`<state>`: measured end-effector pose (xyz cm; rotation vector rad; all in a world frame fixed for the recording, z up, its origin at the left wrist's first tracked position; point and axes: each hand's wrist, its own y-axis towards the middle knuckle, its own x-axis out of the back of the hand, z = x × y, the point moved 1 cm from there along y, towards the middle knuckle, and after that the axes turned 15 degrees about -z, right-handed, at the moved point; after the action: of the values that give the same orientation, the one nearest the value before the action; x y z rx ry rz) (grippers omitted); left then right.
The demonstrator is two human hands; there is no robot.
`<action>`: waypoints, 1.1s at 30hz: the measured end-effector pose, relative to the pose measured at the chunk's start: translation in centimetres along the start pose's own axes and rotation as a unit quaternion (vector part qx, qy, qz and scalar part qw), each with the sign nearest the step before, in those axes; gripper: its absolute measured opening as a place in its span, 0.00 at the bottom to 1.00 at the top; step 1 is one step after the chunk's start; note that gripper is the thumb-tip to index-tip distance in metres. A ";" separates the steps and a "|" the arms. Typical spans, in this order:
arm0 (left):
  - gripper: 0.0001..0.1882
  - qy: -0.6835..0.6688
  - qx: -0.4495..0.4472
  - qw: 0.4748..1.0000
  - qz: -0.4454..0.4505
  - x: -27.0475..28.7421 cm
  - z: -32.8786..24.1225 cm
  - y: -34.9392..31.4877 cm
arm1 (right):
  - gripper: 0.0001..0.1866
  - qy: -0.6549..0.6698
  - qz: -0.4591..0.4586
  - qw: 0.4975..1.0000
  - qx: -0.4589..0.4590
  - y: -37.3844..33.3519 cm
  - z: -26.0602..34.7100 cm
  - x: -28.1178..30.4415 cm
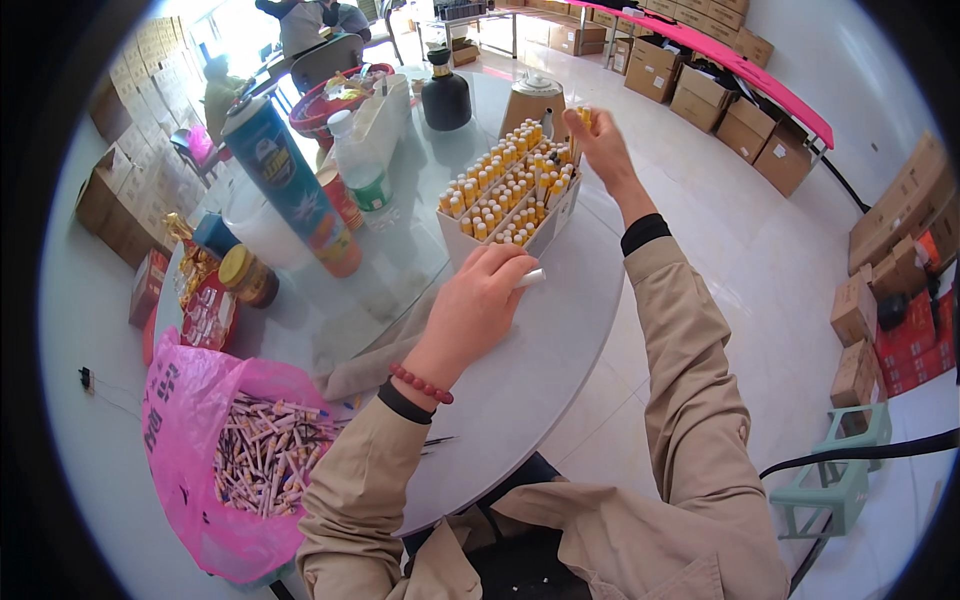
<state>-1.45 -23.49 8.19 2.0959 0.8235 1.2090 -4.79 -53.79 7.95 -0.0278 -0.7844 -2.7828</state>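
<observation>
Tan sleeves (690, 345) come nearest, stretched over the desk (570, 325); the left hand (478, 308) has its fingers curled round a white tube (533, 278), while the right hand (603, 145) pinches at least one yellow stick (585, 114) at the far right end of the box (548, 228), the exact count being hidden; the box stands on the desk, just beyond the left hand. Its divided rows look largely filled with white-topped sticks (486, 194), so the work there seems well along; a pink bag (185, 400) at the left holds a big heap of pens (262, 455), though whether these remain to be handled cannot be told. The box's long axis slants from near left to far right; its sticks stand mostly upright, white ends up; the white tube lies nearly level, its free end pointing right.
</observation>
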 end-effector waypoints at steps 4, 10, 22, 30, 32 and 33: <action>0.11 0.009 0.002 1.000 -0.001 0.5 0.0 -0.4 | 0.31 0.068 -0.075 0.977 0.187 0.9 1.2 0.1; 0.11 0.000 -0.001 1.000 0.013 1.1 -0.3 -1.0 | 0.13 -0.021 0.049 0.991 0.124 0.9 2.2 -0.2; 0.14 -0.023 0.108 0.993 0.042 5.2 -2.0 -5.0 | 0.15 -0.041 0.026 0.993 0.107 -0.4 2.8 0.2; 0.14 -0.013 0.182 0.983 0.032 8.8 -3.1 -9.6 | 0.15 -0.160 -0.001 0.944 0.290 -0.3 3.1 0.0; 0.14 -0.007 0.189 0.982 0.010 9.7 -3.1 -10.7 | 0.14 -0.159 0.042 0.954 0.249 -0.1 3.0 0.3; 0.13 -0.002 0.173 0.985 -0.010 10.2 -2.9 -11.0 | 0.14 -0.144 0.103 0.968 0.180 -0.1 2.8 0.4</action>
<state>-2.44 -8.31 6.78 2.3540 1.1173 1.1128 -5.32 -52.33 10.35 -0.4287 -1.2686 -2.4306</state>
